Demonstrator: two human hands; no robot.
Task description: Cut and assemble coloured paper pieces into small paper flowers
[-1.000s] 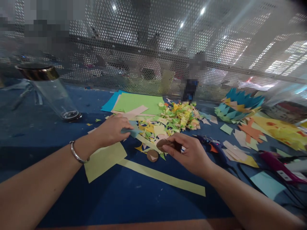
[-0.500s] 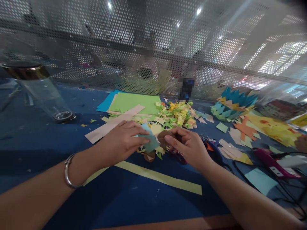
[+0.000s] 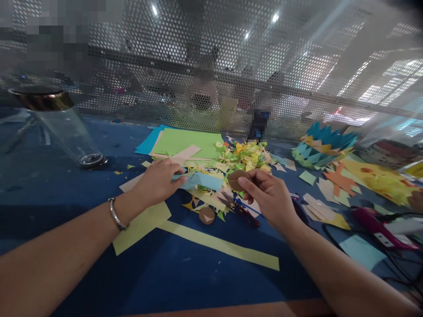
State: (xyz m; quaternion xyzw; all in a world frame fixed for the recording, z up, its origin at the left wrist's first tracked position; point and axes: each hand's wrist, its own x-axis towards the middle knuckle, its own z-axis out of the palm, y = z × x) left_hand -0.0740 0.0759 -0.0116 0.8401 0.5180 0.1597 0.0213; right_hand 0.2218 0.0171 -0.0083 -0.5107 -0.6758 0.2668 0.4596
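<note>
My right hand (image 3: pixel 264 191) pinches a round brown cardboard disc (image 3: pixel 236 180) between thumb and fingers, raised over the paper scraps. My left hand (image 3: pixel 161 178), with a silver bangle on its wrist, has its thumb and fingers closed at the left end of light blue paper (image 3: pixel 189 181). Another light blue piece (image 3: pixel 211 181) overlaps that paper's right part. Below them a second cardboard disc (image 3: pixel 206 215) lies on the table with a pale scrap on it. Scissors (image 3: pixel 243 211) with dark handles rest under my right hand, blades pointing left.
A pale yellow strip (image 3: pixel 224 246) and yellow-green sheet (image 3: pixel 142 226) lie in front. Behind are green sheets (image 3: pixel 188 141) and a heap of cut paper (image 3: pixel 247 156). A glass bottle (image 3: pixel 71 132) stands left; a paper crown (image 3: pixel 325 147) and magenta power strip (image 3: pixel 373 226) with cables are right.
My left hand has moved left and away from my right hand, and the light blue paper has gone from upright to lying lower. The disc has shifted slightly right and up, uncovering the scissors.
</note>
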